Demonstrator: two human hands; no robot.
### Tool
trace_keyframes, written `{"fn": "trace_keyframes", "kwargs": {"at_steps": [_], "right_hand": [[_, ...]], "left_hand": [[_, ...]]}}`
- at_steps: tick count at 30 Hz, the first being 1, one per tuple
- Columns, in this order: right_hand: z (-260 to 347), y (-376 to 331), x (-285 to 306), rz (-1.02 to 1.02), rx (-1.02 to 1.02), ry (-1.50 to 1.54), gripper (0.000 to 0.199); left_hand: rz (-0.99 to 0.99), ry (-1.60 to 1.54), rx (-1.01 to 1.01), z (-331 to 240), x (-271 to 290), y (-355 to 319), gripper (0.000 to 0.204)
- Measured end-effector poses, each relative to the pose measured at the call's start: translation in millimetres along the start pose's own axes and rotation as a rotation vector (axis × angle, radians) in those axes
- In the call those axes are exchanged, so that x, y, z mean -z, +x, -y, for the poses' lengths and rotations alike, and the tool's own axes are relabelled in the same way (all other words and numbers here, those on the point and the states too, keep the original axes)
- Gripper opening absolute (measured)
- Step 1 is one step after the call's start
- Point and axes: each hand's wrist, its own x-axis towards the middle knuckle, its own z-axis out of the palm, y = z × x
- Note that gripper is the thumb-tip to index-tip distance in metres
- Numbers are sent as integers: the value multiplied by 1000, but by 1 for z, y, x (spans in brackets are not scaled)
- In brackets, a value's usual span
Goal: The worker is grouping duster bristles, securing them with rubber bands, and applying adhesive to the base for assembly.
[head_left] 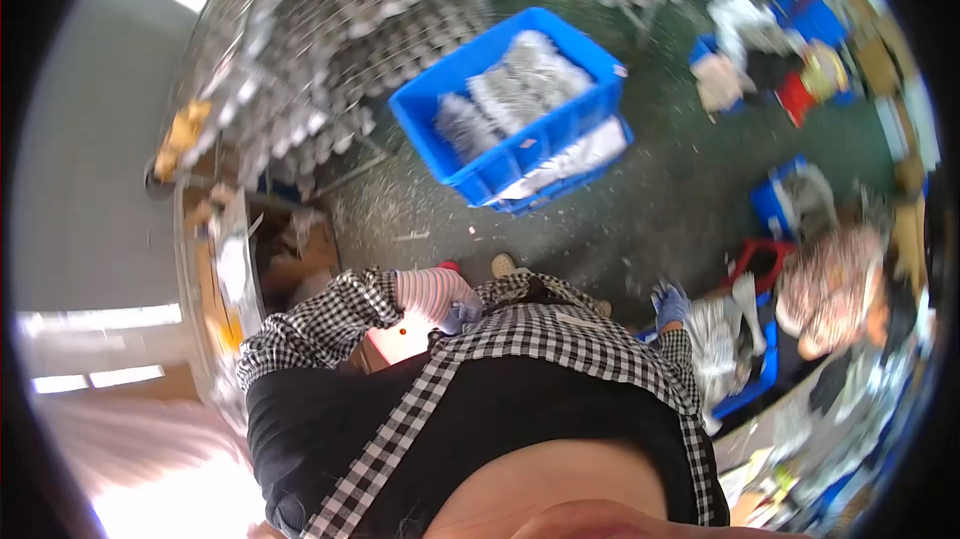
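Note:
My left hand (460, 313), below a pink striped cuff (421, 293), is bent in at my waist against the black-and-white checked apron (520, 330). Its fingers are blurred and partly hidden, so I cannot make out a grip. Out to my right side, my right hand (670, 306) wears a blue-grey glove; the fingers are apart and nothing shows in them. Closest to it is a blue crate (752, 401) with grey-and-white material inside. Ahead of me stands a blue crate (530, 146) of fluffy grey-white pieces, stacked on another blue crate holding something white.
Racks (370, 24) hung with rows of greyish pieces fill the far left. A box-like bench (290, 249) stands at my left. On the right are a red stool (762, 261), a pinkish bundle (832, 284) and a small blue bin (770, 209). More piles lie far right.

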Motion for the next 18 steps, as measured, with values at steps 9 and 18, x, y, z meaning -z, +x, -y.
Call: {"fn": "trace_keyframes", "kwargs": {"at_steps": [9, 18], "right_hand": [[-8, 19, -295, 403, -99, -555, 39], [-62, -34, -493, 1073, 30, -1216, 35]], "left_hand": [[-862, -156, -149, 108, -85, -77, 39], [-864, -919, -276, 183, -128, -140, 26]]}}
